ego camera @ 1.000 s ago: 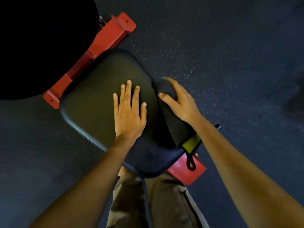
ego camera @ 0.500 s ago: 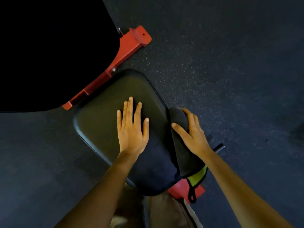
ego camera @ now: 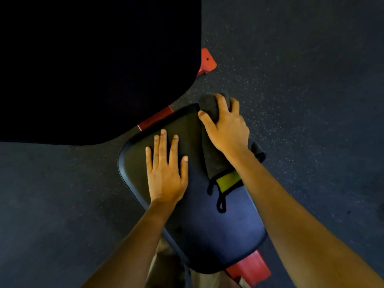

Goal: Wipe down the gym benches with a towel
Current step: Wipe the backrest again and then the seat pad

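A black padded bench seat (ego camera: 218,229) on a red steel frame (ego camera: 249,269) fills the lower middle of the head view. My left hand (ego camera: 166,173) lies flat on the pad, fingers straight and spread. My right hand (ego camera: 226,125) grips a dark grey towel (ego camera: 214,161) at the pad's far right corner, fingers curled over its bunched end. The towel runs back along the pad's right edge and ends in a yellow-green tag with a black loop (ego camera: 221,202).
A large black pad (ego camera: 93,65) fills the upper left and hides most of the red frame; one red foot (ego camera: 207,61) shows beyond it. Dark speckled rubber floor (ego camera: 301,80) surrounds the bench. My trouser legs (ego camera: 166,273) show below the seat.
My right hand has slid the towel forward along the pad's right edge to its far corner. My left hand stays flat on the pad. The view has shifted toward the bench.
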Demonstrator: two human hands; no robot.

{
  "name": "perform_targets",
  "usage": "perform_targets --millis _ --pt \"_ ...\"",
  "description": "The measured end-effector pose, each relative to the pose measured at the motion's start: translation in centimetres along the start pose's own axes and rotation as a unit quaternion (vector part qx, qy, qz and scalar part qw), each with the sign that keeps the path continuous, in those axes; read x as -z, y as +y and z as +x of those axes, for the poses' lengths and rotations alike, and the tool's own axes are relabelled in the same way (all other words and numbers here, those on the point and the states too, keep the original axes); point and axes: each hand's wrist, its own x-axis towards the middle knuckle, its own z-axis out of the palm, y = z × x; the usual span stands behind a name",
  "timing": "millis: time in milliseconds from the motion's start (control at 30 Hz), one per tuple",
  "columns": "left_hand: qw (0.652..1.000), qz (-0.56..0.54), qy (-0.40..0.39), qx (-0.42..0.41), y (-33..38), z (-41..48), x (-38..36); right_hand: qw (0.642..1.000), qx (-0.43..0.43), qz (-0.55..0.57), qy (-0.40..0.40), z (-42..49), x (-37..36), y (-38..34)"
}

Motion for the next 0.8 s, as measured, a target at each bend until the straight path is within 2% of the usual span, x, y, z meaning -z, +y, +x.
perform_targets --millis 133,400,800 --pt "1.000 0.011 -0.002 -0.002 0.1 0.1 -0.1 0.995 0.027 -0.094 0.026 -0.1 -0.5 -1.5" --pt "1.000 -0.024 0.010 -0.004 -0.5 -0.3 0.2 0.974 0.098 -0.182 0.093 -1.0 -2.6 -3.8" --pt "0.998 -0.052 0.025 0.008 -6.7 -5.6 1.2 0.966 0.076 -0.209 0.131 -4.6 -6.5 -7.9"
